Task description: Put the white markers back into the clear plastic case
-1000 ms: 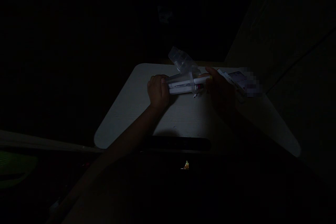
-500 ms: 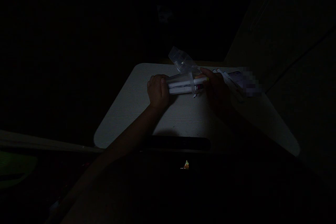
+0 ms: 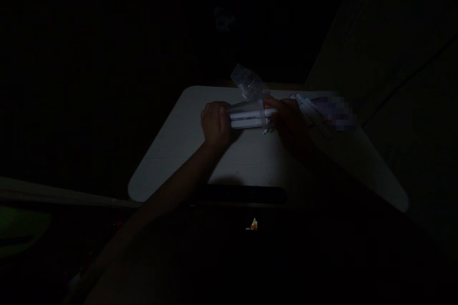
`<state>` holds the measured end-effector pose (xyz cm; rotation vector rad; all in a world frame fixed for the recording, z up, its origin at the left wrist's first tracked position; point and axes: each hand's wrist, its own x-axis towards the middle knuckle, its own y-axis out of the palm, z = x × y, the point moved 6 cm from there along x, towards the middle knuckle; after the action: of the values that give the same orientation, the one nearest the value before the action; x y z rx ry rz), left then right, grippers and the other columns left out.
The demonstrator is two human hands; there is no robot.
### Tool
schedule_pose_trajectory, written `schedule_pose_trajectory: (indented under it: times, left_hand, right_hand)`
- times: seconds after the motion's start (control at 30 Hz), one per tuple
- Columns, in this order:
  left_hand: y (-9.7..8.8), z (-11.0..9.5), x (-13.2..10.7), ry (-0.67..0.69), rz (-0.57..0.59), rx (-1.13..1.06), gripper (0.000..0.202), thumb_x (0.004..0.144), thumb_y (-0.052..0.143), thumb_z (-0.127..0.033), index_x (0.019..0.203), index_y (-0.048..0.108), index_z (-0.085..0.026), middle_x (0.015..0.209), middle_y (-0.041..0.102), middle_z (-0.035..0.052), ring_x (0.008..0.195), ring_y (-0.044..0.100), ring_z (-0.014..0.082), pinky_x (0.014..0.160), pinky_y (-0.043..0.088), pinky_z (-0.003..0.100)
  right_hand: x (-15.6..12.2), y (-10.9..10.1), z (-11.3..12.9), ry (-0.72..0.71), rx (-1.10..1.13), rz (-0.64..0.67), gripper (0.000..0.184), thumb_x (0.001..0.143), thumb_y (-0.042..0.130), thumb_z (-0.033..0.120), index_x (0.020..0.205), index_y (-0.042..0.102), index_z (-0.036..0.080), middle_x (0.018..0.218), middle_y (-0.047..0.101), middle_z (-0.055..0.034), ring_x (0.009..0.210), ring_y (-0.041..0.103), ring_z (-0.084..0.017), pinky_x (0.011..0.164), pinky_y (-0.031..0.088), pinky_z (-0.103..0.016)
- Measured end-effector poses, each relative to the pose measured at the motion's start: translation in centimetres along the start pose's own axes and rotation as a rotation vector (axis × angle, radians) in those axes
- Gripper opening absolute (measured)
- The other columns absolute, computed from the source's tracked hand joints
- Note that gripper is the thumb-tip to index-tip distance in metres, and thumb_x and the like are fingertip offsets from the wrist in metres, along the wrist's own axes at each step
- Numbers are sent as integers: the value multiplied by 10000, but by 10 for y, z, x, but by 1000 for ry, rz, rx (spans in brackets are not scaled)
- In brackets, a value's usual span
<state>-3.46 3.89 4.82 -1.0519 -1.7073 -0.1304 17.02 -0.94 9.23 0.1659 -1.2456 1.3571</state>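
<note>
A clear plastic case [image 3: 243, 106] lies on its side over the white table [image 3: 175, 152], its mouth facing right. My left hand [image 3: 215, 125] is wrapped round the closed end of this case. Inside lie white markers [image 3: 246, 123], lengthwise. The see-through lid [image 3: 246, 80] hangs open behind the rim. At the mouth, my right hand [image 3: 291, 126] has its fingers closed on the end of a white marker. Deep shadow hides most of that hand's fingertips.
Several loose markers [image 3: 309, 109] lie right of my right hand, beside a purplish, partly blurred item [image 3: 329, 112]. A dark slot [image 3: 246, 194] runs along the table's near edge. The surroundings are very dark, with a wall at right.
My right hand has moved a little left, up to the case's mouth, and the marker in it sits deeper in the case. The left hand has stayed put.
</note>
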Motion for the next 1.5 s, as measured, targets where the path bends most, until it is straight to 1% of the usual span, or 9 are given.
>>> schedule_pose_trajectory:
  times: [0.17,0.33,0.4,0.6,0.77,1.0,1.13,1.37,1.5]
  left_hand:
    - [0,0,0,-7,-4,16,680,1028,72,-576,958,635,-200,910,661,129,899,588,267,822,404,423]
    - [0,0,0,-8,3,9,694,1022,64,-591,953,634,-201,908,656,128,896,586,271,831,404,431]
    - [0,0,0,-7,8,7,686,1023,71,-589,958,633,-202,911,654,128,902,587,270,839,404,432]
    - [0,1,0,-4,-1,22,676,1025,74,-582,954,628,-201,908,654,126,894,587,263,827,408,424]
    - [0,1,0,-19,3,20,677,1020,77,-602,958,624,-207,919,663,123,902,595,261,835,410,430]
    - [0,1,2,-16,6,13,731,999,25,-642,948,610,-207,914,681,138,897,604,284,824,424,471]
    - [0,2,1,-32,-3,13,732,1000,30,-649,946,610,-206,905,669,120,899,606,260,835,426,445]
    - [0,3,0,-55,1,-18,734,1008,70,-622,968,655,-179,927,665,168,928,606,306,859,431,478]
    - [0,3,0,-51,-16,-22,713,1014,83,-610,964,654,-186,921,665,158,922,609,299,855,432,468]
  right_hand:
    - [-2,5,-2,11,2,-17,630,1006,245,664,1354,626,301,1157,686,-100,1100,604,-251,983,531,-452]
    - [-3,10,-3,43,39,-4,671,1007,241,664,1538,422,296,1208,688,-104,1099,604,-261,991,533,-500]
    - [-3,9,0,35,55,16,670,1014,249,645,1559,386,279,1232,680,-110,1104,602,-264,994,530,-519]
    - [-1,9,4,21,45,71,665,1013,233,648,1509,463,271,1234,670,-116,1123,599,-259,1015,514,-490]
    - [-3,10,5,5,16,60,646,1007,247,645,1470,488,264,1268,660,-120,1167,575,-286,1042,471,-541]
    - [-3,6,6,10,8,26,545,1011,313,596,1378,562,281,1246,678,-106,1158,580,-272,1029,478,-507]
    - [-2,6,8,-16,-3,29,529,1025,304,560,1333,599,247,1255,681,-115,1170,580,-262,1057,466,-503]
    - [-2,11,8,-34,-25,94,598,1023,230,587,1402,558,260,1371,633,-122,1288,550,-275,1126,431,-541]
    - [-2,14,9,-35,-35,162,639,1020,210,600,1471,503,253,1435,592,-129,1338,530,-275,1141,432,-524]
